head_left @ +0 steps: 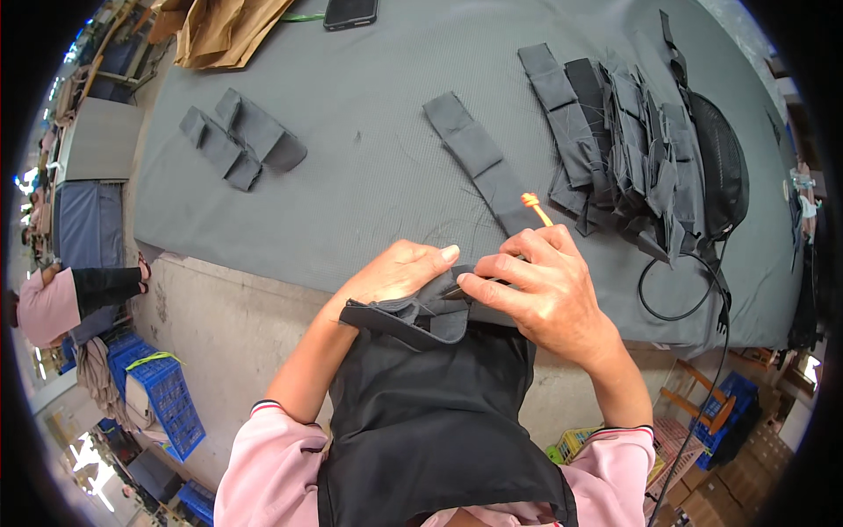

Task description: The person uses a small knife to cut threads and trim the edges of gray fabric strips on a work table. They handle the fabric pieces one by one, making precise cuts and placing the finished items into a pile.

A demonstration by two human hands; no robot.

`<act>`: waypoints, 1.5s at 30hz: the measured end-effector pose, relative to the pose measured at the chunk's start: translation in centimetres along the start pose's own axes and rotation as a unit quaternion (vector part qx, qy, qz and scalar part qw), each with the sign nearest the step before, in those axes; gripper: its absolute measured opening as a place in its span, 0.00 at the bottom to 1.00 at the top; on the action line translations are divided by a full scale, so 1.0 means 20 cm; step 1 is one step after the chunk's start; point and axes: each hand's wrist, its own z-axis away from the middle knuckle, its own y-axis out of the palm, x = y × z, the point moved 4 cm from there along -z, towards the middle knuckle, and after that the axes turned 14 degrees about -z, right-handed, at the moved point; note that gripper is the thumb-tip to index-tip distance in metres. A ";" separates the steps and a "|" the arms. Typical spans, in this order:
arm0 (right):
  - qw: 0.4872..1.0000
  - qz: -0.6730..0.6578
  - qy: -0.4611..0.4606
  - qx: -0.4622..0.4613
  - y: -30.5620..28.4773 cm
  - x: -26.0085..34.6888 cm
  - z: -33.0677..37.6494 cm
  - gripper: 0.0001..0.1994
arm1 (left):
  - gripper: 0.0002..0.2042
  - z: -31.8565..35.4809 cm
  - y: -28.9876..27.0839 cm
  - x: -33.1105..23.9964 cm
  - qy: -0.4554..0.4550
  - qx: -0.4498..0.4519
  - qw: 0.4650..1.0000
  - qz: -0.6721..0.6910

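Observation:
My left hand (395,274) grips a dark grey sewn fabric piece (413,323), folded like a small pouch, in front of my black apron. The thumb presses along its upper edge. My right hand (549,290) is closed beside it, fingertips against the cloth's right end. From between its fingers sticks a knotted orange cord (534,205), fixed to a slim tool mostly hidden in the grip; its kind I cannot make out. Just beyond the right hand, a long grey fabric strip (474,145) with stitched pockets lies on the table.
Two finished-looking grey pieces (241,140) lie at the left of the grey-covered table (351,202). A pile of similar strips (615,140) sits at the right, beside a black mesh pouch (722,162) and a looped black cable (674,316). Brown paper (224,31) and a phone (351,10) are at the back.

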 end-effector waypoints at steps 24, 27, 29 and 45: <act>0.999 -0.040 -0.014 0.034 0.02 -0.02 -0.02 0.10 | 0.21 -0.01 0.02 0.03 -0.004 0.039 0.999 0.038; 0.998 -0.040 -0.032 0.047 0.02 -0.02 -0.03 0.06 | 0.21 -0.04 0.03 0.07 -0.016 0.061 0.998 0.029; 0.996 -0.042 -0.029 0.069 0.01 -0.01 -0.04 0.07 | 0.21 -0.05 0.03 0.08 -0.030 0.078 0.996 0.030; 0.982 -0.138 0.013 0.127 0.05 -0.08 -0.01 0.10 | 0.22 -0.03 0.06 0.04 -0.002 0.116 0.992 0.044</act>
